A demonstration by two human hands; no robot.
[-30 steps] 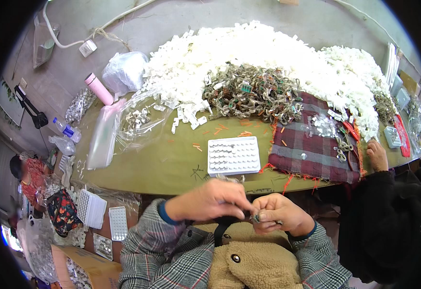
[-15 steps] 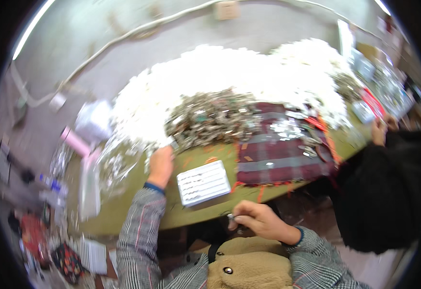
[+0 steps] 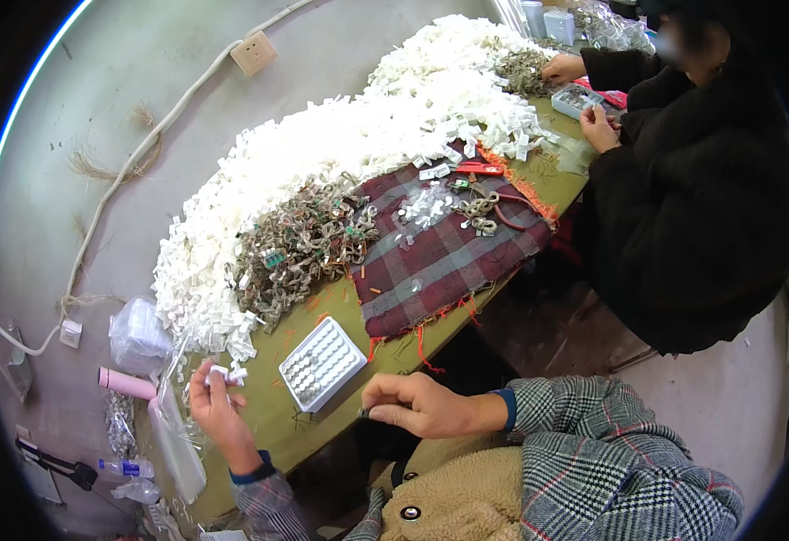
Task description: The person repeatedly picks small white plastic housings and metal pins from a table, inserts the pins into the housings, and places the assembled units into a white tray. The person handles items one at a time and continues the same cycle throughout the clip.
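Observation:
My left hand [image 3: 220, 415] is closed in a pinch on small white plastic pieces [image 3: 236, 376], by the lower end of a large heap of similar white pieces [image 3: 304, 135]. My right hand [image 3: 421, 406] has thumb and forefinger pressed together in front of the table edge. A tiny dark bit shows at its fingertips, too small to name. Between my hands sits a shallow white tray [image 3: 344, 386] with rows of small round pieces, mostly white, some greyish. Behind the tray lies a heap of tangled brownish-grey strips [image 3: 299, 243], with small green parts among them.
A plaid cloth [image 3: 448, 261] bears loose clear bits, a red-handled tool [image 3: 480, 169] and a few strips. At right a co-worker in a dark fuzzy coat [image 3: 692, 198] works over a small box [image 3: 576, 101]. A pink cylinder [image 3: 127, 383] and plastic bags [image 3: 138, 334] are at left.
The view has swung toward the right and sharpened. My left hand has left the strip heap's edge for the table's left part, now with white pieces. My right hand stays near the table's front edge.

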